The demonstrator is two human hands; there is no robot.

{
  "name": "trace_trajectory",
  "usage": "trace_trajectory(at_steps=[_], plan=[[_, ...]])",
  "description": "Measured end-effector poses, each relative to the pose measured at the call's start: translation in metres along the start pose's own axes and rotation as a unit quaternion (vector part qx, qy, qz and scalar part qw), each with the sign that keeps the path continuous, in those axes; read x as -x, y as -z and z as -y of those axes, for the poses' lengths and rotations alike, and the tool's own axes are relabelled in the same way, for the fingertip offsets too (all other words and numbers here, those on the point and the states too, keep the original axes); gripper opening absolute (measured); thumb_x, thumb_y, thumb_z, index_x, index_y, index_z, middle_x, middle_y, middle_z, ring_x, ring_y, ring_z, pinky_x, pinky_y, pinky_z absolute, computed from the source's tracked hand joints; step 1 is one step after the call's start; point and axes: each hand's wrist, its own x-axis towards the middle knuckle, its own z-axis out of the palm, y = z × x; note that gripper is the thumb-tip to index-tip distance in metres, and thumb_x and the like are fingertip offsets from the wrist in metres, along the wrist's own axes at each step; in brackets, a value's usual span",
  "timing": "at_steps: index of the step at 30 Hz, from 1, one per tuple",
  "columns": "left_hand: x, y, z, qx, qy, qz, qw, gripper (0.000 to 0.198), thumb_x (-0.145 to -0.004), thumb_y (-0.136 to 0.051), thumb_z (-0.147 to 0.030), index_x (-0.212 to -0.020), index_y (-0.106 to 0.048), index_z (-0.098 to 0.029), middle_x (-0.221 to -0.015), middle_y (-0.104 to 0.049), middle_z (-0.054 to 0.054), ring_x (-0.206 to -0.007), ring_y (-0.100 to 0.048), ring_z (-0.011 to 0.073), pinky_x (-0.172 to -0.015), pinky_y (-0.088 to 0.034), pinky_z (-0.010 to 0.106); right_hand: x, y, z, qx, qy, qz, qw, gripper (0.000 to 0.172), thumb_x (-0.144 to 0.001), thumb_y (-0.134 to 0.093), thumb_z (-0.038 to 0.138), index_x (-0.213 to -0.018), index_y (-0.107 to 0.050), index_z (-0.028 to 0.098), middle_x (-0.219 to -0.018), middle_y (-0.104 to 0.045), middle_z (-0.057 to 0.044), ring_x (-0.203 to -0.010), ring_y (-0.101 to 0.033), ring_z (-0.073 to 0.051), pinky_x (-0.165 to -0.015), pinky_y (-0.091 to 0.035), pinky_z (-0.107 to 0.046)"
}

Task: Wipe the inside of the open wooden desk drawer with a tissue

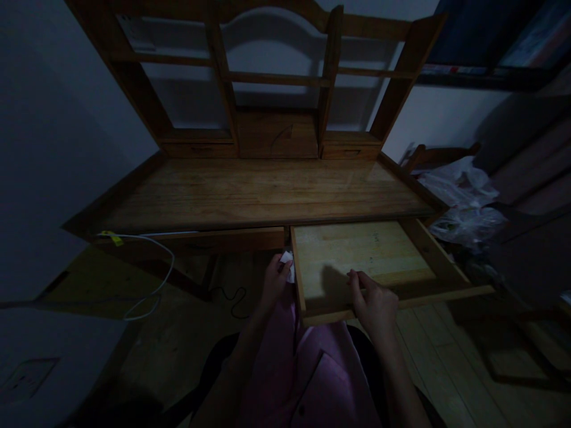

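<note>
A wooden drawer (357, 249) is pulled out of the desk towards me, its pale bottom showing. My left hand (275, 279) is closed on a crumpled white tissue (289, 272), just outside the drawer's left side wall. Over the drawer's front edge reaches my right hand (375, 300), with thumb and fingertips pinched together above the drawer bottom. Whatever lies between those fingertips, if anything, is too small and dark to make out. A shadow falls on the drawer bottom beside them.
The wooden desktop (276, 190) carries a shelf unit (330, 77) at its back. A white cable (172, 261) hangs at the left front, by a second, closed drawer (209, 241). Plastic bags (464, 190) sit by a chair on the right. The room is dim.
</note>
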Motion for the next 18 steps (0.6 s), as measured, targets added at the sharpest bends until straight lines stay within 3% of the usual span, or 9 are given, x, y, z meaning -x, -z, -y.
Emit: trace_trajectory(at_steps=[8, 18], plan=[[0.007, 0.005, 0.016, -0.002, 0.013, 0.035, 0.999, 0.026, -0.079, -0.066, -0.039, -0.095, -0.062, -0.019, -0.089, -0.067, 0.003, -0.083, -0.062, 0.0187, -0.072, -0.046, 0.026, -0.001, -0.001, 0.000, 0.000, -0.004, -0.003, 1.000, 0.038, -0.102, -0.040, 0.043, -0.092, -0.071, 0.022, -0.074, -0.073, -0.004, -0.059, -0.064, -0.016, -0.057, -0.024, -0.026], [0.052, 0.010, 0.014, 0.030, 0.069, 0.057, 0.995, 0.028, -0.079, -0.070, -0.041, -0.098, -0.068, -0.021, -0.092, -0.071, 0.004, -0.084, -0.065, 0.0212, -0.073, -0.049, 0.028, 0.000, 0.000, 0.000, 0.008, -0.010, 0.003, 1.000, 0.037, -0.102, -0.041, 0.044, -0.094, -0.071, 0.023, -0.073, -0.073, -0.004, -0.060, -0.064, -0.017, -0.058, -0.025, -0.026]])
